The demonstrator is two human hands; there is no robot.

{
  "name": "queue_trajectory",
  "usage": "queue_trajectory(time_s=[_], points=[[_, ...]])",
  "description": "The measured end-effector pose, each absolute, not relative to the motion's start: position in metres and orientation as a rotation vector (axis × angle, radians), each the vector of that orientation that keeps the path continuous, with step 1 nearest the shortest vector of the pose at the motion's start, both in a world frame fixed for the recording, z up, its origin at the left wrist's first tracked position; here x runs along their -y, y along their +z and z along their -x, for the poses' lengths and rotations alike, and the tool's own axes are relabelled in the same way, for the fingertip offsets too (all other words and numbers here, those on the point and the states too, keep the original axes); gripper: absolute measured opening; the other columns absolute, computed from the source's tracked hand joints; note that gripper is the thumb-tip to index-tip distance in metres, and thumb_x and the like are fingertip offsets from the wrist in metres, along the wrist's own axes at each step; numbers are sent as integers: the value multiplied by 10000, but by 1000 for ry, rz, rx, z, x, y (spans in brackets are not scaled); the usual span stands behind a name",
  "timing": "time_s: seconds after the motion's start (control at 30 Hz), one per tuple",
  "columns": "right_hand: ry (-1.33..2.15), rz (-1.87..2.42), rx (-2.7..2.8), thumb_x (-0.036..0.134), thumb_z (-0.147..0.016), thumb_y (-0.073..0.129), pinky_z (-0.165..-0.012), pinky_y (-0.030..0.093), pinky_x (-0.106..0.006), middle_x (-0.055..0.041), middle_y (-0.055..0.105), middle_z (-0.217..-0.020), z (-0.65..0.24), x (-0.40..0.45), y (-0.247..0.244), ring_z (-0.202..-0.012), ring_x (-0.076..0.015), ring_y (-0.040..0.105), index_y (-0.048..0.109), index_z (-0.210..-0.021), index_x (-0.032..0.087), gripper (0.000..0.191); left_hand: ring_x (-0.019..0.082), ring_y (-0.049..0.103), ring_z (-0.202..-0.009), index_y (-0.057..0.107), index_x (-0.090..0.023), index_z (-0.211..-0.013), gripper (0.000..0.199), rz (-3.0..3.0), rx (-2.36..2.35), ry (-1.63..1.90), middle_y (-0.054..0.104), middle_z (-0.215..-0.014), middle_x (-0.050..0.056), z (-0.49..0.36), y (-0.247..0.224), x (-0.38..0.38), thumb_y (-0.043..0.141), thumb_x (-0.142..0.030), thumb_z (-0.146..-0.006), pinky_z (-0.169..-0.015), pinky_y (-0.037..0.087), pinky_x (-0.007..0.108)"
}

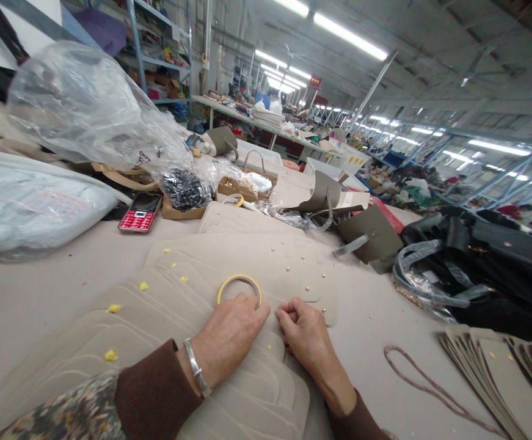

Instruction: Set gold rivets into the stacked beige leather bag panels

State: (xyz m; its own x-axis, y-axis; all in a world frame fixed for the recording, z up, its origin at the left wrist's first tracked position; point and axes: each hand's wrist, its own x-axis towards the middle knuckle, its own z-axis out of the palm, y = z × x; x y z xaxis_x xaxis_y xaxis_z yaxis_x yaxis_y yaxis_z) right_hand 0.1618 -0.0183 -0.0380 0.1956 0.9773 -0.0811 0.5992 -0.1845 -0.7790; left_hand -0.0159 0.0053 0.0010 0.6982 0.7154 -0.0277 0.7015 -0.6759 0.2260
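Note:
My left hand (233, 330), with a silver bracelet at the wrist, has its fingers curled round a roll of yellow tape (220, 291) over the middle of the panels. Just to its right, my right hand (303, 330) is closed in a pinch; whatever lies between the fingertips is too small to make out. Under both hands, overlapping beige panels (156, 324) spread across the table. Small yellow tape pieces (114, 308) stick to the panels on the left. Small metal studs (308, 289) show on the panels at the right.
A red phone (140, 212) and plastic bags (41, 201) lie at the left. Behind the panels is an open box (247, 183). Olive bag parts (370, 235) and black bags (499, 263) are at the right, with a cord loop (435, 388) and stacked strips (495, 366) nearer.

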Motion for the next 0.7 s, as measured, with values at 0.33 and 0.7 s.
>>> queue_trajectory(time_s=[0.33, 0.7], points=[[1085, 1707, 1178, 450, -783, 599, -398, 454, -224, 22, 588, -579, -169, 28, -35, -430, -127, 565, 562, -825, 169, 286, 253, 574, -836, 548, -180, -906, 198, -2705, -1128, 144, 601, -870, 75, 17, -5, -9, 420, -34, -867, -686, 507, 376], [433, 1871, 1690, 213, -811, 553, -642, 421, -256, -32, 680, -681, -155, 24, -32, -631, -163, 608, 690, -739, 171, 161, 230, 562, -789, 537, -185, -909, 198, -2737, -1085, 230, 596, -867, 55, 20, -4, -9, 424, -32, -855, -702, 485, 367]])
